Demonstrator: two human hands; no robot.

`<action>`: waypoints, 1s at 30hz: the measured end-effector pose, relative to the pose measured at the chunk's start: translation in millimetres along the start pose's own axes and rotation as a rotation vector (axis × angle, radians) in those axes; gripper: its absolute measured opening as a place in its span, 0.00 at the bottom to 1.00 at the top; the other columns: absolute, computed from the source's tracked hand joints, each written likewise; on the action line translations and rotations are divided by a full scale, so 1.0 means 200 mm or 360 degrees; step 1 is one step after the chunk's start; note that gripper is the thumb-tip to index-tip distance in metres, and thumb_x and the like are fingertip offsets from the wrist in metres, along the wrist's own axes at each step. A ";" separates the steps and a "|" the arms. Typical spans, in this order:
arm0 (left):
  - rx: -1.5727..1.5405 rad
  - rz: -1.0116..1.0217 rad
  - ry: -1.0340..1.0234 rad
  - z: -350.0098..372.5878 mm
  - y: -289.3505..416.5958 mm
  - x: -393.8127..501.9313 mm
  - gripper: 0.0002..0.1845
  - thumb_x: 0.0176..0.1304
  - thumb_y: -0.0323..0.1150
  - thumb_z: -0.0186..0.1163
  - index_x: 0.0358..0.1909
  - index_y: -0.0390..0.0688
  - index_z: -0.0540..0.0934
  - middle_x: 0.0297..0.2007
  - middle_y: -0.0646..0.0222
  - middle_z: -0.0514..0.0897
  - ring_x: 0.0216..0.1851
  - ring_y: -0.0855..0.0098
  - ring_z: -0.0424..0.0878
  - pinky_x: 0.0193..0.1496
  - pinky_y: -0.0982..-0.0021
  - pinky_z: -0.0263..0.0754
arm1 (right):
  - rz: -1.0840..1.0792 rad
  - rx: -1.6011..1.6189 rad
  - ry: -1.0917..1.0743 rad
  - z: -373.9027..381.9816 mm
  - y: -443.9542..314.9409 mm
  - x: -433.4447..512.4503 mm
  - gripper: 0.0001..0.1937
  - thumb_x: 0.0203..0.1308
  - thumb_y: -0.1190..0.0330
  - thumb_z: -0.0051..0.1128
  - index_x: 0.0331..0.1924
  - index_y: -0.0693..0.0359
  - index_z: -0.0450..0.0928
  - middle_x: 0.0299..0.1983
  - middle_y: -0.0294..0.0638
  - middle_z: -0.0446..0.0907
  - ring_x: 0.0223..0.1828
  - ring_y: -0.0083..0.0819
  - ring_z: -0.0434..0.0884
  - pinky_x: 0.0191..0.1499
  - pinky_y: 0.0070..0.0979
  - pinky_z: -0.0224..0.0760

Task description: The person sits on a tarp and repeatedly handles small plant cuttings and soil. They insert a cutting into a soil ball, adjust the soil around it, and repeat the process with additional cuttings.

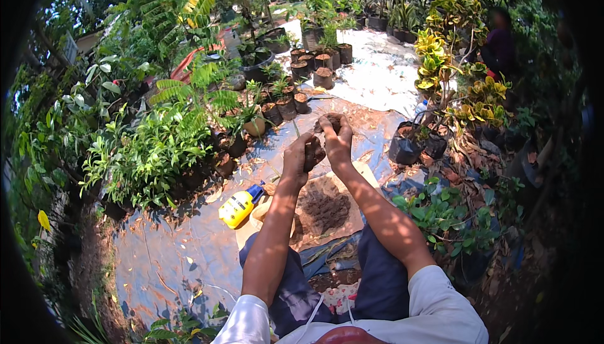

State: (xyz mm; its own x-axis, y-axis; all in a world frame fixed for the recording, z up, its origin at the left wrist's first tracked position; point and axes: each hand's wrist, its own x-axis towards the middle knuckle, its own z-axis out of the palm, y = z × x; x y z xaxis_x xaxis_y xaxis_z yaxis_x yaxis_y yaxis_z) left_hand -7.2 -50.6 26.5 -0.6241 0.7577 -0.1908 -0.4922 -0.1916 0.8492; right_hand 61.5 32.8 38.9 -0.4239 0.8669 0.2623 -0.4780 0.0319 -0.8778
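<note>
My left hand [296, 159] is curled around a dark, moist clump of soil [314, 153]. Just right of it and slightly farther out, my right hand [339, 142] pinches more dark soil [333, 120] between bent fingers. Both hands are raised close together over the ground sheet; a thin green stem [296, 128] shows beside the left one, and I cannot tell whether it is held. Below them, a loose soil heap [325, 206] lies on a tan sheet [368, 174]. A round, pale container [258, 214] is partly hidden behind my left forearm.
A yellow spray bottle [236, 209] with a blue top lies tilted left of the soil. Soil-filled black grow bags [285, 107] stand beyond, leafy shrubs [146, 155] on the left. At right are bagged croton plants [432, 53] and a person [499, 46] in shade.
</note>
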 end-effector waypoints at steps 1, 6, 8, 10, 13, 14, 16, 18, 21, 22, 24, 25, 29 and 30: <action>-0.0031 0.0045 -0.0008 0.00 0.00 0.00 0.15 0.61 0.44 0.60 0.37 0.42 0.76 0.31 0.70 0.80 0.32 0.71 0.79 0.41 0.67 0.76 | -0.0007 0.0005 -0.0007 0.00 -0.01 0.00 0.09 0.61 0.67 0.58 0.40 0.63 0.74 0.35 0.34 0.76 0.37 0.22 0.72 0.43 0.21 0.66; -0.0096 0.0089 0.0139 0.00 0.00 0.02 0.14 0.60 0.41 0.62 0.33 0.40 0.75 0.29 0.66 0.79 0.31 0.69 0.80 0.40 0.68 0.78 | 0.0025 -0.0003 0.0032 0.00 -0.02 -0.01 0.09 0.61 0.67 0.58 0.41 0.62 0.75 0.36 0.34 0.77 0.37 0.22 0.73 0.44 0.21 0.66; -0.0169 0.0086 0.0163 0.01 0.00 0.02 0.14 0.59 0.40 0.63 0.31 0.39 0.76 0.27 0.65 0.79 0.29 0.68 0.80 0.38 0.68 0.79 | 0.0009 0.0021 0.0003 0.00 -0.03 -0.01 0.10 0.60 0.67 0.58 0.41 0.62 0.75 0.36 0.34 0.77 0.37 0.22 0.72 0.44 0.22 0.65; -0.0163 0.0111 0.0179 0.02 0.00 0.02 0.13 0.58 0.37 0.64 0.30 0.37 0.76 0.25 0.64 0.79 0.28 0.68 0.80 0.35 0.68 0.79 | 0.0003 0.0025 -0.0017 0.00 -0.03 -0.02 0.10 0.60 0.66 0.59 0.42 0.62 0.75 0.36 0.33 0.77 0.37 0.22 0.72 0.43 0.22 0.65; -0.0164 0.0229 0.0225 0.03 -0.01 0.01 0.10 0.57 0.33 0.63 0.27 0.35 0.76 0.23 0.64 0.78 0.22 0.69 0.79 0.29 0.69 0.79 | 0.0049 0.0041 -0.0029 -0.01 -0.03 -0.02 0.10 0.60 0.67 0.59 0.42 0.62 0.75 0.35 0.33 0.77 0.36 0.21 0.72 0.42 0.21 0.65; -0.0243 0.0291 0.0273 0.04 -0.02 0.02 0.09 0.56 0.31 0.63 0.27 0.35 0.77 0.22 0.64 0.78 0.19 0.71 0.78 0.25 0.70 0.78 | 0.0097 0.0064 -0.0022 -0.01 -0.02 -0.03 0.10 0.60 0.67 0.59 0.41 0.62 0.75 0.35 0.32 0.77 0.36 0.21 0.72 0.41 0.21 0.65; -0.0297 0.0393 0.0398 0.06 -0.02 0.01 0.08 0.54 0.29 0.63 0.25 0.36 0.76 0.20 0.67 0.77 0.16 0.74 0.76 0.19 0.72 0.74 | -0.0031 0.0012 -0.0005 0.00 -0.01 -0.01 0.08 0.61 0.68 0.57 0.41 0.62 0.75 0.34 0.32 0.77 0.34 0.20 0.71 0.40 0.19 0.65; -0.0153 0.0472 0.0443 0.08 -0.02 0.01 0.08 0.55 0.30 0.61 0.25 0.36 0.75 0.20 0.67 0.76 0.16 0.73 0.75 0.19 0.70 0.75 | -0.0054 -0.0003 -0.0042 -0.01 0.01 -0.01 0.08 0.62 0.67 0.58 0.41 0.61 0.75 0.34 0.31 0.77 0.34 0.20 0.71 0.39 0.19 0.65; -0.0072 0.0473 0.0443 0.09 -0.01 0.00 0.08 0.56 0.31 0.60 0.24 0.39 0.73 0.18 0.70 0.74 0.13 0.75 0.71 0.16 0.71 0.70 | -0.0036 0.0055 -0.0007 -0.01 0.03 0.00 0.08 0.62 0.66 0.59 0.39 0.60 0.75 0.32 0.30 0.75 0.33 0.19 0.70 0.38 0.19 0.64; -0.0066 0.0430 0.0414 0.08 -0.01 0.00 0.08 0.56 0.31 0.60 0.25 0.39 0.73 0.19 0.69 0.74 0.14 0.75 0.71 0.16 0.71 0.71 | -0.0028 0.0052 -0.0045 -0.01 0.03 0.00 0.08 0.63 0.66 0.59 0.39 0.60 0.75 0.32 0.30 0.75 0.33 0.19 0.70 0.38 0.19 0.64; -0.0119 0.0338 0.0316 0.07 -0.01 0.00 0.08 0.56 0.32 0.60 0.28 0.38 0.73 0.20 0.68 0.74 0.17 0.73 0.74 0.21 0.69 0.74 | 0.0010 -0.0014 -0.0040 -0.02 0.03 0.00 0.08 0.63 0.66 0.59 0.39 0.60 0.75 0.32 0.31 0.75 0.33 0.19 0.70 0.38 0.19 0.64; -0.0196 0.0306 0.0317 0.06 -0.01 0.00 0.08 0.56 0.32 0.60 0.28 0.38 0.74 0.20 0.68 0.74 0.18 0.72 0.75 0.23 0.69 0.75 | -0.0035 -0.0020 -0.0062 -0.02 0.03 0.00 0.08 0.62 0.66 0.59 0.39 0.60 0.75 0.33 0.32 0.76 0.34 0.20 0.71 0.40 0.20 0.65; -0.0458 0.0201 0.0259 0.03 -0.03 0.03 0.09 0.58 0.34 0.60 0.31 0.38 0.76 0.23 0.66 0.77 0.25 0.68 0.79 0.35 0.67 0.80 | 0.0005 -0.0121 -0.0107 -0.03 0.02 0.00 0.09 0.62 0.67 0.58 0.41 0.62 0.75 0.35 0.34 0.78 0.38 0.23 0.74 0.45 0.21 0.67; -0.0485 0.0200 0.0203 0.02 -0.03 0.04 0.08 0.58 0.34 0.60 0.32 0.38 0.76 0.24 0.66 0.77 0.26 0.68 0.79 0.36 0.67 0.80 | 0.0035 -0.0145 -0.0121 -0.03 0.01 0.00 0.09 0.62 0.67 0.58 0.41 0.62 0.75 0.35 0.34 0.77 0.38 0.23 0.74 0.46 0.21 0.67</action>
State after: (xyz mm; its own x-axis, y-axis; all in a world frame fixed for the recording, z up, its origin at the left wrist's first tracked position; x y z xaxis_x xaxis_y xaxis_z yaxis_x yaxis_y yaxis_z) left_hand -6.7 -41.7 21.8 -0.7526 0.6360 -0.1703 -0.5530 -0.4703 0.6878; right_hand 64.7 36.4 34.0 -0.4923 0.8278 0.2689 -0.3972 0.0612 -0.9157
